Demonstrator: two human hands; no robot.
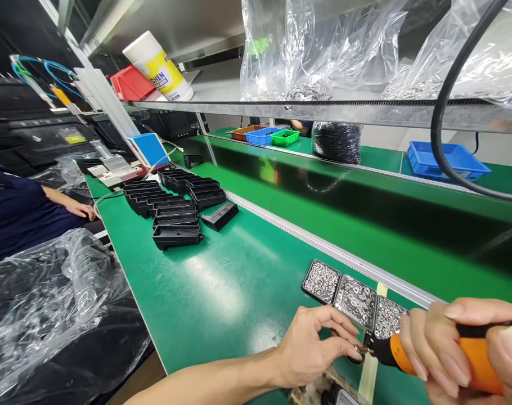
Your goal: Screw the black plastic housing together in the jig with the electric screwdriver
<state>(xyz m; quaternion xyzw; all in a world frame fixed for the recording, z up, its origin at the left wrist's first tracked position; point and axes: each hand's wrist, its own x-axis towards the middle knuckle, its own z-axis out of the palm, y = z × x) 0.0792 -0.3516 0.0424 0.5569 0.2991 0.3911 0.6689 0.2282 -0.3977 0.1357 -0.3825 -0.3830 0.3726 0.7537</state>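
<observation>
My right hand (454, 343) is wrapped round an orange electric screwdriver (475, 360), whose black nose points left. At its tip, my left hand (310, 343) pinches a small shiny metal part (358, 351) between thumb and fingers; whether it is a screw or a washer I cannot tell. Just beyond my fingers stand three small trays in a row: one of tiny metal pieces (322, 281), one of washers (356, 301) and one of small nut-like pieces (390, 316). Under my left hand a fixture with a dark block (342, 396) shows partly at the bottom edge.
Black plastic housings (178, 233) stand in rows on the green table (222, 292). A metal rail (323, 247) borders the green conveyor belt (290, 197). Overhead are a shelf (281, 112) with bags and a hanging black cable (439, 124). A co-worker's hand (81, 209) rests at left.
</observation>
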